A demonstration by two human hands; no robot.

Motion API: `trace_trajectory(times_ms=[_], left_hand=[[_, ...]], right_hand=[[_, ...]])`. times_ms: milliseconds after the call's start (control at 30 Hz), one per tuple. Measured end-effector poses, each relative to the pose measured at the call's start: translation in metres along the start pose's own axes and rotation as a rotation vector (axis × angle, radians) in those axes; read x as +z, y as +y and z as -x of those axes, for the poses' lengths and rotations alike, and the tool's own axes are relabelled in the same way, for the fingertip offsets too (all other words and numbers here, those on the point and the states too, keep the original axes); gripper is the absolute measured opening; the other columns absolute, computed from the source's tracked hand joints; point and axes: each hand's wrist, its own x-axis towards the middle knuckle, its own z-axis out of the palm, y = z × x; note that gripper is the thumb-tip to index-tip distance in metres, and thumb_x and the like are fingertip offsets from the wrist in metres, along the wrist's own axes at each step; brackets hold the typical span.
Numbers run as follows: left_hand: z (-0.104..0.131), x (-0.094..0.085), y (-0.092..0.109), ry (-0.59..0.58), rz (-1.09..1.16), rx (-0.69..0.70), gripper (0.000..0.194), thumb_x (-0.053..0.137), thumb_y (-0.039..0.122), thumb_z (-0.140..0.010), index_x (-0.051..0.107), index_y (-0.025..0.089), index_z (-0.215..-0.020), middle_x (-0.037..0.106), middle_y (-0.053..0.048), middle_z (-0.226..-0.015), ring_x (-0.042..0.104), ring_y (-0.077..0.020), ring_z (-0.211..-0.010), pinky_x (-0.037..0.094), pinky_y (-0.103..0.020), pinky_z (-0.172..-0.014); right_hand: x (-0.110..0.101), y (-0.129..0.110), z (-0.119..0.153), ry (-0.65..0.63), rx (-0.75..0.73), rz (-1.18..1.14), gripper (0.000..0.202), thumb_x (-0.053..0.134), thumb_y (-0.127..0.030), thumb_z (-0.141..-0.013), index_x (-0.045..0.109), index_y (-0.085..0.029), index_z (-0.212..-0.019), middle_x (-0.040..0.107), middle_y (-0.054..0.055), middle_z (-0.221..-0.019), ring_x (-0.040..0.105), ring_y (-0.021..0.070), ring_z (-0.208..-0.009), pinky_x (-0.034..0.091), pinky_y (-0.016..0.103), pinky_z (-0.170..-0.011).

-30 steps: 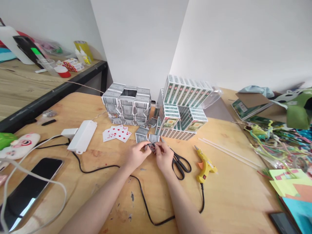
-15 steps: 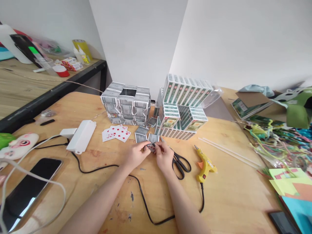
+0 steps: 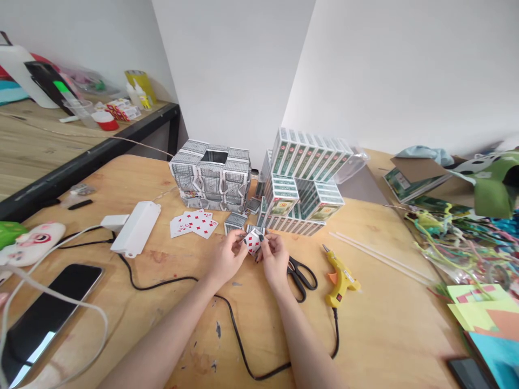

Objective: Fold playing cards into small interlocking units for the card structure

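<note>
My left hand (image 3: 229,254) and my right hand (image 3: 275,256) pinch a playing card (image 3: 253,242) between them, its red-diamond face turned toward me. Just behind it lie more cards showing grey patterned backs (image 3: 235,221). Left of these, face-up diamond cards (image 3: 197,222) are fanned on the table. A hollow block built from folded cards (image 3: 214,178) stands at the back. Black-handled scissors (image 3: 302,275) lie beside my right hand, their blades mostly hidden. Farther right rests a yellow glue gun (image 3: 341,278).
Stacked card boxes (image 3: 308,156) rise behind my right hand. Two clear glue sticks (image 3: 377,256) lie at right. A black cable (image 3: 239,324) runs under my forearms. A white power box (image 3: 135,229) and a phone (image 3: 52,319) are at left; craft scraps (image 3: 458,248) pile up at right.
The card in my hands has tipped so that its diamond face now shows more fully. Both hands stay close together in nearly the same place. The view has shifted slightly.
</note>
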Motion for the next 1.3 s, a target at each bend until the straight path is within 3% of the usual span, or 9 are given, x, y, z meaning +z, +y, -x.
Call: trace_trajectory(times_ms=[133, 333, 433, 633, 733, 900, 1033, 1167, 1300], left_hand=[[-0.001, 0.0, -0.001, 0.031, -0.021, 0.022, 0.02, 0.047, 0.022, -0.08, 0.053, 0.019, -0.099, 0.066, -0.005, -0.092, 0.064, -0.0142, -0.078, 0.052, -0.025, -0.068], [-0.001, -0.002, 0.003, 0.083, -0.032, 0.002, 0.012, 0.049, 0.022, -0.079, 0.058, 0.019, -0.086, 0.063, 0.0, -0.073, 0.057, -0.0101, -0.061, 0.048, -0.021, -0.058], [-0.003, -0.005, 0.005, 0.075, 0.088, -0.061, 0.011, 0.051, 0.026, -0.077, 0.056, 0.018, -0.081, 0.06, 0.002, -0.067, 0.055, -0.0098, -0.058, 0.046, -0.02, -0.053], [-0.01, -0.011, 0.006, -0.275, 0.559, -0.315, 0.026, 0.045, 0.04, -0.08, 0.058, 0.018, -0.084, 0.063, -0.001, -0.067, 0.06, -0.0149, -0.057, 0.051, -0.026, -0.049], [-0.013, -0.013, 0.002, -0.372, 0.743, -0.445, 0.039, 0.039, 0.048, -0.082, 0.061, 0.016, -0.088, 0.066, -0.006, -0.069, 0.063, -0.0189, -0.061, 0.053, -0.03, -0.051], [-0.015, -0.018, 0.003, -0.496, 0.863, -0.57, 0.025, 0.057, 0.037, -0.076, 0.063, 0.015, -0.086, 0.069, -0.008, -0.077, 0.065, -0.0203, -0.068, 0.056, -0.034, -0.058], [-0.013, -0.022, 0.006, -0.615, 0.948, -0.597, 0.025, 0.059, 0.036, -0.075, 0.064, 0.015, -0.088, 0.069, -0.009, -0.081, 0.066, -0.0211, -0.072, 0.056, -0.037, -0.065], [-0.012, -0.02, 0.007, -0.609, 0.949, -0.616, 0.026, 0.063, 0.035, -0.072, 0.062, 0.016, -0.089, 0.069, -0.009, -0.084, 0.065, -0.0213, -0.074, 0.055, -0.039, -0.071], [-0.014, -0.017, 0.003, -0.508, 0.977, -0.631, 0.021, 0.062, 0.033, -0.072, 0.063, 0.015, -0.083, 0.069, -0.01, -0.083, 0.065, -0.0227, -0.076, 0.055, -0.039, -0.07]], right_hand=[[0.0, 0.002, 0.001, -0.005, -0.083, 0.159, 0.025, 0.058, -0.039, -0.074, 0.052, -0.018, -0.087, 0.061, -0.001, -0.067, 0.05, 0.0095, -0.044, 0.042, 0.02, -0.042], [-0.003, 0.006, 0.002, -0.023, -0.1, 0.289, 0.026, 0.053, -0.038, -0.078, 0.06, -0.016, -0.089, 0.062, 0.001, -0.062, 0.053, 0.0116, -0.045, 0.044, 0.022, -0.045], [-0.003, 0.005, 0.004, -0.06, -0.117, 0.319, 0.025, 0.051, -0.036, -0.079, 0.062, -0.017, -0.091, 0.063, 0.001, -0.059, 0.055, 0.0122, -0.044, 0.045, 0.022, -0.046], [-0.001, 0.002, 0.006, -0.05, -0.165, 0.333, 0.023, 0.047, -0.032, -0.081, 0.063, -0.017, -0.09, 0.064, 0.001, -0.061, 0.058, 0.0138, -0.051, 0.046, 0.023, -0.05], [-0.001, 0.001, 0.006, -0.031, -0.215, 0.353, 0.024, 0.046, -0.03, -0.082, 0.062, -0.017, -0.093, 0.065, 0.003, -0.068, 0.058, 0.0141, -0.055, 0.046, 0.024, -0.053], [-0.003, -0.001, 0.006, -0.035, -0.307, 0.386, 0.024, 0.045, -0.03, -0.084, 0.064, -0.018, -0.092, 0.066, 0.005, -0.074, 0.058, 0.015, -0.059, 0.046, 0.026, -0.057], [-0.004, -0.006, 0.005, -0.036, -0.377, 0.403, 0.023, 0.045, -0.029, -0.084, 0.065, -0.019, -0.089, 0.064, 0.007, -0.078, 0.059, 0.017, -0.069, 0.047, 0.028, -0.066], [-0.005, -0.006, 0.005, 0.019, -0.38, 0.384, 0.022, 0.045, -0.028, -0.085, 0.065, -0.018, -0.087, 0.065, 0.008, -0.081, 0.06, 0.0183, -0.077, 0.047, 0.03, -0.072], [-0.006, -0.004, 0.005, 0.129, -0.255, 0.336, 0.027, 0.043, -0.034, -0.085, 0.063, -0.016, -0.09, 0.065, 0.006, -0.077, 0.06, 0.0161, -0.065, 0.047, 0.027, -0.062]])
